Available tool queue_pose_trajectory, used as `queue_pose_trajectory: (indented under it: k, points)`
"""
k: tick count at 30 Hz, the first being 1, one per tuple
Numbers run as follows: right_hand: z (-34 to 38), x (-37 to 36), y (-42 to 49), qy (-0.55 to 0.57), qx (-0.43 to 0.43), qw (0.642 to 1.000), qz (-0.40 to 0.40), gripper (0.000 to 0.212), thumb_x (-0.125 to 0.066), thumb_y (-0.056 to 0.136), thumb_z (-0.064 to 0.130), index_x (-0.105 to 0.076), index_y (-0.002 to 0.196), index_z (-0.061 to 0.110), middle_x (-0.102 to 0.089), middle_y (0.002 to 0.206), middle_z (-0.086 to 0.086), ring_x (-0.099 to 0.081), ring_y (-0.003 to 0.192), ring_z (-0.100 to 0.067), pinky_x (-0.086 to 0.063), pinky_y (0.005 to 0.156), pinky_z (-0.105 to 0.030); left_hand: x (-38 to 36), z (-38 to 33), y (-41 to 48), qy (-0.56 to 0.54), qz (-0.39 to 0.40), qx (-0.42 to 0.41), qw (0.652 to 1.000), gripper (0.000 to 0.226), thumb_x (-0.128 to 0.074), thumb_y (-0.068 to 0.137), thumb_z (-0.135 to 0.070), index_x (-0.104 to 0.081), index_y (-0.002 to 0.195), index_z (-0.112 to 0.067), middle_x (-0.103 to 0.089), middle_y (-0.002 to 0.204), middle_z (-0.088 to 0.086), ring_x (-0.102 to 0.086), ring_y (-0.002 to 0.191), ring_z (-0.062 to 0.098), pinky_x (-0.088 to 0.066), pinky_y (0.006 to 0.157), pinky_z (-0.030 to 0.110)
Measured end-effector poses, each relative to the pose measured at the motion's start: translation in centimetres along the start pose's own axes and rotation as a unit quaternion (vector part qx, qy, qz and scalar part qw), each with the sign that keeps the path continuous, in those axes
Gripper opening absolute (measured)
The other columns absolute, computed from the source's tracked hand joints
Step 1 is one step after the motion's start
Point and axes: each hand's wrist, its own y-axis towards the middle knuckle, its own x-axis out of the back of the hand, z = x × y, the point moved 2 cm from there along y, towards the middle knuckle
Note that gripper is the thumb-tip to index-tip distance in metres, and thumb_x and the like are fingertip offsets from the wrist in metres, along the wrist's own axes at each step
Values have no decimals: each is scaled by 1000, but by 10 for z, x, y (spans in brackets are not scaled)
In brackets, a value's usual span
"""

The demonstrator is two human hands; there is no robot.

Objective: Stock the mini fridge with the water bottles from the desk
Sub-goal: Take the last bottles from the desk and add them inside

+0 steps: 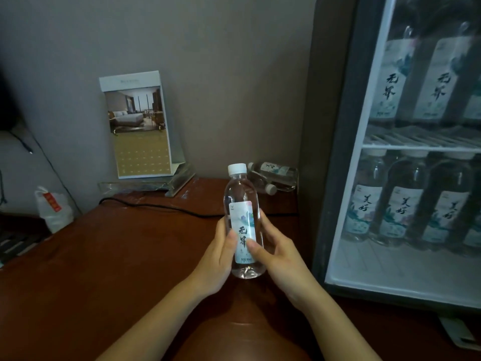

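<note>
- Mini fridge (338, 162) stood to the right of the worktop (130, 256), with labelled bottles lining both shelves. Whether its glass door was open could not be told.
- Water bottle (240, 191), capped and upright, was held over the worktop just left of the fridge, so this was probably the carrying step.
- Left hand (216, 259) and right hand (278, 256) gripped its labelled middle from either side.
- Two spare bottles (273, 175) lay at the worktop's back. The next move called for a free shelf gap.
</note>
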Motion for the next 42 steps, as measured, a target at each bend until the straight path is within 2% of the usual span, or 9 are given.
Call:
queue_pose_trajectory:
  k: [3,7,16,20,25,29,32,37,42]
  points:
    - [3,-1,-1,-17,7,1000,8,63,-57,90,8,-29,121,55,-52,116,30,-58,101,11,-51,83,-14,4,-7,-10,78,-10,5,997,22,-26,95,-43,-37,111,-35,-53,108,-15,-56,97,-11,-46,79,12]
    - [15,-2,-10,-19,25,999,20,65,-58,89,10,-28,137,42,-51,131,17,-57,110,0,-52,85,-18,5,-23,-23,134,-40,9,990,26,-29,96,-39,-37,119,-30,-55,107,-15,-58,102,7,-48,80,18]
    - [81,13,-60,-6,106,994,41,66,-54,90,8,-27,140,43,-49,134,18,-55,113,6,-52,81,-17,-15,-113,-54,167,-69,-107,978,30,-31,95,-47,-28,125,-44,-51,115,-27,-55,106,-5,-49,84,16]
    - [118,49,-95,-27,171,985,4,66,-57,87,9,-29,142,33,-49,140,8,-53,121,-8,-50,89,-21,-54,-154,-52,130,-58,-190,971,48,-33,88,-62,-32,131,-40,-55,123,-15,-56,111,2,-51,89,30]
    - [164,109,-123,-90,216,968,-88,61,-53,85,17,-26,132,45,-44,136,24,-48,122,5,-43,90,-10,-121,-205,-16,111,-32,-267,957,55,-33,91,-57,-33,137,-27,-52,131,-8,-50,120,5,-46,98,36]
    - [186,157,-117,-143,222,947,-181,65,-46,92,0,-19,144,30,-42,135,23,-46,119,12,-42,93,-8,-170,-231,31,124,3,-241,963,57,-35,97,-42,-20,146,-18,-43,144,1,-46,128,13,-41,104,38]
    - [193,187,-107,-157,204,936,-239,64,-44,95,1,-18,147,28,-40,144,13,-44,127,1,-40,106,-24,-197,-241,62,110,28,-225,968,53,-36,98,-38,-23,145,-16,-45,142,4,-46,128,18,-41,104,42]
    - [207,216,-95,-162,211,920,-288,64,-44,96,3,-18,147,32,-40,133,27,-44,114,17,-38,96,-6,-222,-261,92,99,20,-235,967,39,-35,99,-31,-35,135,-17,-54,131,-1,-52,116,12,-40,88,23]
    - [204,235,-90,-183,213,906,-316,63,-46,95,5,-18,147,28,-26,138,29,-30,125,13,-33,106,-17,-238,-260,106,88,32,-261,961,39,-39,99,-25,-35,137,-17,-55,128,-1,-51,108,4,-44,90,23]
